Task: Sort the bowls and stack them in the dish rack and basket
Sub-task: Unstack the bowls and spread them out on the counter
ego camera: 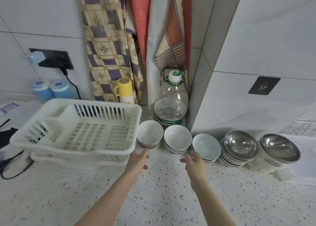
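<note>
Three stacks of white ceramic bowls stand in a row on the speckled counter: a left stack (149, 134), a middle stack (177, 139) and a right stack (206, 146). Further right are two stacks topped by steel bowls, one (239, 144) and another (280, 149). A white plastic dish rack (80, 131) sits empty at the left. My left hand (138, 159) hovers open just below the left stack. My right hand (194, 161) is open, its fingers touching the right white stack's near side.
A large water bottle (171, 102) stands behind the bowls beside a yellow flask (125, 92). Hanging cloths (109, 43) cover the corner. A black cable (15, 167) lies at the left. A wire rack (302, 126) shows at the far right. A wall pillar (203, 82) juts out.
</note>
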